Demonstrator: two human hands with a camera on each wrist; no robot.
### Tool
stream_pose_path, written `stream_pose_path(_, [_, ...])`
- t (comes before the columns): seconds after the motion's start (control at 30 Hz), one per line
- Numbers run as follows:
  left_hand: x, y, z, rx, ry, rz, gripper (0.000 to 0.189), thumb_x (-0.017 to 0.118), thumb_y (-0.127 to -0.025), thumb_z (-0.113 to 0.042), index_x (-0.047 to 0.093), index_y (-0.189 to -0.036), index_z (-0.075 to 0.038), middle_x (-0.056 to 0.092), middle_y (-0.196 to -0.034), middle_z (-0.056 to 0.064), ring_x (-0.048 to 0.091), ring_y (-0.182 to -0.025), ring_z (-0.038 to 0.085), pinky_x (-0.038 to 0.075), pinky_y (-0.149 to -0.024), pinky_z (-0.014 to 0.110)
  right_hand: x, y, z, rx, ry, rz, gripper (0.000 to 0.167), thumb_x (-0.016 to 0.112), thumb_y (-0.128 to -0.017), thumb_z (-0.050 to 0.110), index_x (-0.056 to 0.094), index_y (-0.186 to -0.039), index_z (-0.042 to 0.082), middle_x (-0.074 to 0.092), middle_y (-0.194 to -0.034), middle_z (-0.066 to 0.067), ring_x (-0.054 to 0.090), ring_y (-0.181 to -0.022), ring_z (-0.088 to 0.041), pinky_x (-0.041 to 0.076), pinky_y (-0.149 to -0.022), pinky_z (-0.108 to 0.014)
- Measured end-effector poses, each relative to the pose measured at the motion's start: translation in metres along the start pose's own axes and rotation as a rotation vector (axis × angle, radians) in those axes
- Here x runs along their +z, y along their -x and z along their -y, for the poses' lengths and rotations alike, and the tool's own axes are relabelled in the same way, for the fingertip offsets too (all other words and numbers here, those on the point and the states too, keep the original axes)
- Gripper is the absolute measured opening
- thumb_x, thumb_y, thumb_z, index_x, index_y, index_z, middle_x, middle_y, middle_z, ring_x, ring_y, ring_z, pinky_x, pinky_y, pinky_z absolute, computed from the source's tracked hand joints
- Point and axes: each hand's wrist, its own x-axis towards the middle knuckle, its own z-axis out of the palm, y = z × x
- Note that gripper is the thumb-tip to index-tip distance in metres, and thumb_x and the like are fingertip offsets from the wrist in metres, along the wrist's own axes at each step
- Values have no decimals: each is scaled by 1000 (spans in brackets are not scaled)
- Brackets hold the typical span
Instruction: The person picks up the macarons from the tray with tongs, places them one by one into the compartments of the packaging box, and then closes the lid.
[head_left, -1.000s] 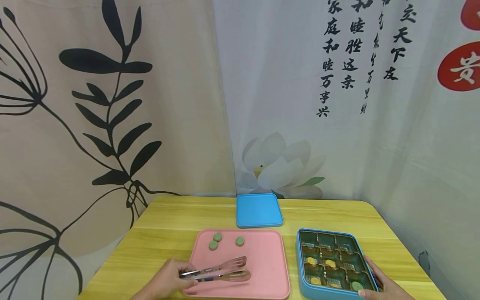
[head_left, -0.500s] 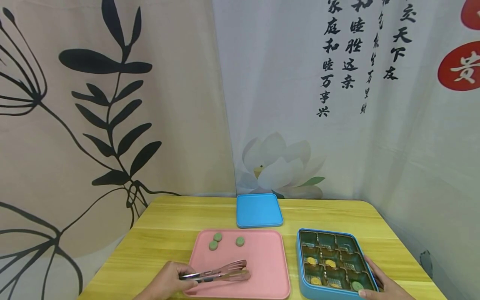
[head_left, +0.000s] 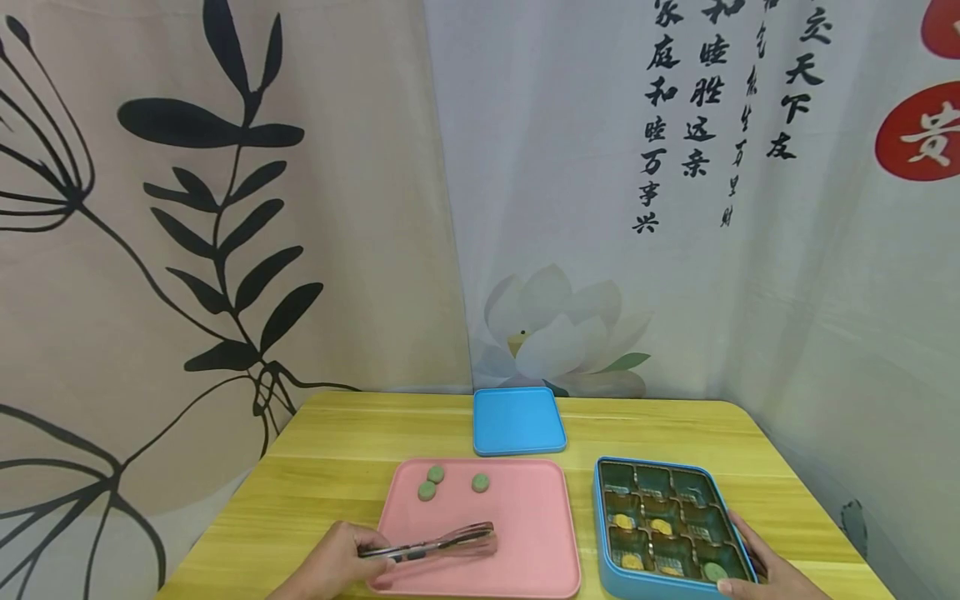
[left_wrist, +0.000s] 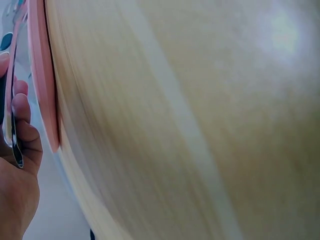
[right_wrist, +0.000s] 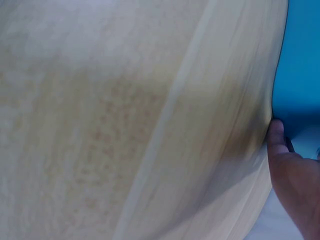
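Holds tongs [head_left: 408, 552] in the left grip [head_left: 337, 560], wrapped round the handle end, arms almost together, over the pink tray [head_left: 532, 558] toward the near edge of the bench [head_left: 330, 450]. Clasps the blue box [head_left: 637, 585] by its near right corner with the right grip [head_left: 772, 573], toward the bench's right edge. Shows three green discs [head_left: 426, 491] by the tray's far left corner, yellow pieces [head_left: 662, 527] in four box compartments, another green disc [head_left: 713, 572] in the near right one. Includes a blue lid [head_left: 519, 422] by the bench's far edge.
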Motion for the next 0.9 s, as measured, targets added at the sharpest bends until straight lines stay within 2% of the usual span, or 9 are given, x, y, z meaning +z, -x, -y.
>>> stream_pose_path(0.23, [-2, 0, -2, -2, -16, 0, 6, 77, -84, -14, 78, -83, -8, 69, -72, -1, 54, -62, 4, 44, -57, 20, 2, 3, 4, -16, -15, -1, 91, 46, -107, 28, -31, -147, 0, -14, -140, -52, 2, -128, -71, 35, -94, -70])
stream_pose_path(0.5, [-2, -4, -5, -9, -109, -28, 6, 78, -84, -21, 78, -81, -15, 67, -71, -5, 52, -62, 4, 42, -54, 20, 5, 5, 7, -4, 6, -9, 90, 45, -107, 29, -30, -147, 1, -15, -142, -50, -2, -129, -70, 32, -96, -71])
stream_pose_path(0.9, [1, -12, -14, 6, -97, -38, 10, 79, -85, -25, 78, -82, -16, 61, -68, -5, 48, -60, 5, 39, -52, 20, 7, 5, 10, -5, 34, -28, 90, 46, -107, 29, -27, -148, -1, -13, -142, -51, -1, -128, -70, 30, -96, -72])
